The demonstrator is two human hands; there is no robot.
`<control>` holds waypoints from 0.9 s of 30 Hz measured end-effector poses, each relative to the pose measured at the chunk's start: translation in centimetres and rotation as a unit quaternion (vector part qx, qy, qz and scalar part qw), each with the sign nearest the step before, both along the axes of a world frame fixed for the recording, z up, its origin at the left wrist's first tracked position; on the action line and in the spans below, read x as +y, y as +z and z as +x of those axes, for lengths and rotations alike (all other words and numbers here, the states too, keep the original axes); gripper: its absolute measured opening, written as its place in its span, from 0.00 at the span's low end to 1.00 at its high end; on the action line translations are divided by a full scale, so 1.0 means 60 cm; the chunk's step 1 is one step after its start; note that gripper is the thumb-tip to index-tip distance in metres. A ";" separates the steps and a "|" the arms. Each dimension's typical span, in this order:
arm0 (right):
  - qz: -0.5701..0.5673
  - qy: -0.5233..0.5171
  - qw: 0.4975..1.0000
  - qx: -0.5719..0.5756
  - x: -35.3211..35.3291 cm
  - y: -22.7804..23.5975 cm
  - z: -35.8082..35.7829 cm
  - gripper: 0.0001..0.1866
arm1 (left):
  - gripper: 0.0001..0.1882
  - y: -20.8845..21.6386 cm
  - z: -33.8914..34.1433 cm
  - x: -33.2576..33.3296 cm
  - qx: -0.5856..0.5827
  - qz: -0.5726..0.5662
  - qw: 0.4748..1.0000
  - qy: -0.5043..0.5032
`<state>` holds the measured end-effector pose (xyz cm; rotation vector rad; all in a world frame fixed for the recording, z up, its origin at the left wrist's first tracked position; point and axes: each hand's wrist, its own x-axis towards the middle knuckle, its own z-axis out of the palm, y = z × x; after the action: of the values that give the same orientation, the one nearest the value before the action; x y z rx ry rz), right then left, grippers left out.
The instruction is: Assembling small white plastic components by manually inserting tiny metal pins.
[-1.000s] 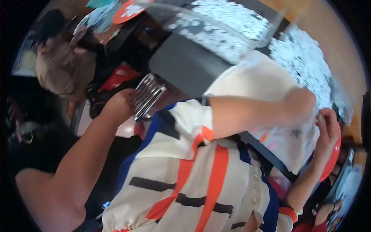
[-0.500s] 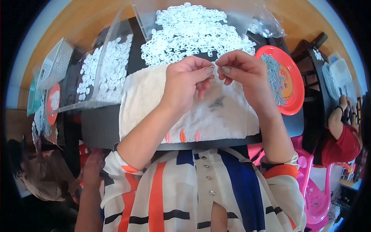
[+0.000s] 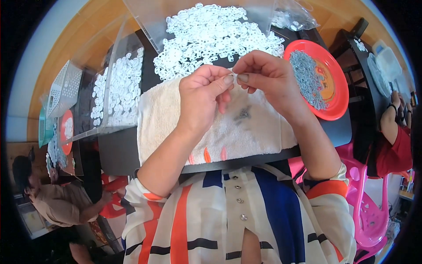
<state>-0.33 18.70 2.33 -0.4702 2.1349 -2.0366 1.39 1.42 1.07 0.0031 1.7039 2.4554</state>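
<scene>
Two bare hands, the left hand (image 3: 198, 94) and the right hand (image 3: 270, 81), meet above the middle of the table (image 3: 116, 152), thumb and forefinger of each closed in a narrow pinch. Between the fingertips is a small white piece (image 3: 234, 75), mostly covered by the fingers, so its exact shape cannot be told. Below the hands a cream towel (image 3: 160, 123) lies spread toward the table's near edge, with orange and pink marks (image 3: 207, 155) along its lower border and a dark grey patch (image 3: 242, 113) near its middle; whether that is a stain or loose bits is unclear.

Toward the far edge, a heap of white pieces (image 3: 206, 37) spreads from a clear bin (image 3: 140, 22) onto the table, just beyond the towel. Near the left edge stands a clear box (image 3: 103, 131) with more white plastic parts (image 3: 125, 90) inside. By the right edge sits a red plate (image 3: 339, 108) holding a pile of thin grey metal parts (image 3: 306, 77). A clear bag (image 3: 292, 20) lies at the far right corner.
</scene>
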 end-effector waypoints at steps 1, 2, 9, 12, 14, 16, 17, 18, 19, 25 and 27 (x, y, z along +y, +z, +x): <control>0.010 -0.001 1.000 0.021 0.000 -0.002 0.000 0.06 | 0.04 0.001 0.001 0.001 0.000 0.000 1.000 0.000; 0.021 -0.002 0.999 0.041 0.000 -0.004 0.000 0.06 | 0.04 0.001 0.001 0.002 0.004 -0.012 1.000 0.004; 0.029 -0.003 0.997 0.075 -0.002 -0.005 0.001 0.05 | 0.04 0.003 0.003 0.003 0.004 -0.022 1.000 0.011; 0.031 0.002 0.997 0.077 -0.002 -0.006 0.001 0.05 | 0.04 0.004 0.004 0.003 0.008 -0.023 1.000 0.011; 0.040 0.001 0.995 0.088 -0.001 -0.005 0.001 0.05 | 0.03 0.006 0.005 0.004 0.007 -0.027 1.000 0.014; 0.039 -0.001 0.995 0.089 -0.001 -0.006 0.001 0.05 | 0.03 0.007 0.006 0.005 0.007 -0.031 0.999 0.018; 0.037 -0.004 0.995 0.090 -0.001 -0.007 0.001 0.05 | 0.03 0.006 0.006 0.005 0.006 -0.032 0.999 0.017; 0.037 -0.004 0.995 0.090 -0.001 -0.007 0.002 0.05 | 0.03 0.006 0.006 0.005 0.006 -0.032 0.999 0.016; 0.042 -0.007 0.995 0.093 -0.001 -0.007 0.002 0.05 | 0.03 0.006 0.006 0.005 0.006 -0.032 0.999 0.017; 0.057 -0.001 0.994 0.096 0.000 -0.005 0.003 0.05 | 0.02 0.004 0.006 0.006 0.007 -0.035 0.999 0.014; 0.062 0.000 0.993 0.098 -0.003 -0.003 0.005 0.05 | 0.01 0.005 0.007 0.007 0.009 -0.048 0.999 0.020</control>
<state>-0.06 18.54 2.16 -0.6771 2.3562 -1.9132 1.81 1.84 1.36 -0.0194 1.8444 2.4055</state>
